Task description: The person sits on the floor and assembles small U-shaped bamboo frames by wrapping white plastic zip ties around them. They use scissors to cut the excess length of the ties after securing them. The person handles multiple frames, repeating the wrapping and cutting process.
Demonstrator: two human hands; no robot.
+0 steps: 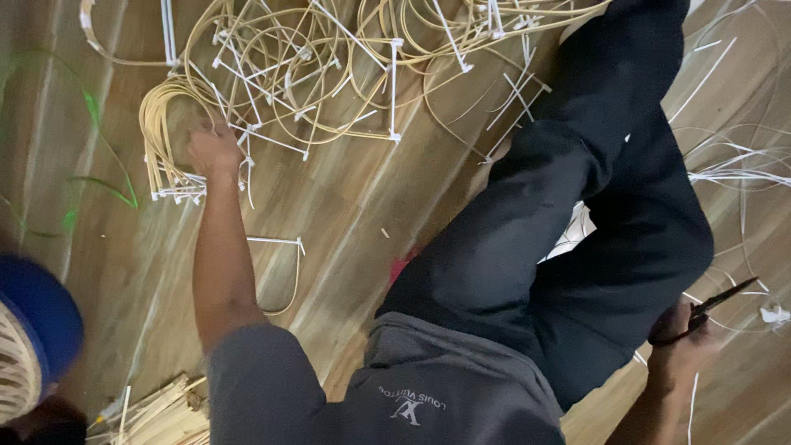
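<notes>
I sit cross-legged on a wooden floor in black trousers [577, 206]. My left hand [212, 150] reaches forward into a pile of bent pale cane loops [297, 74] tied with white strips. Its fingers are curled around strands at the edge of a tight bundle of U-shaped canes [161, 124]. My right hand [684, 342] rests low beside my right knee and grips black scissors [717, 301], blades pointing away to the right. One single cane loop [284, 276] lies alone on the floor near my left forearm.
A blue-rimmed woven basket [37, 330] sits at the lower left. Green strips [91, 111] curl over the floor at the left. Straight cane sticks [165, 416] lie by my left side. Loose white strips [733, 173] spread at the right. A small red scrap [400, 267] lies by my knee.
</notes>
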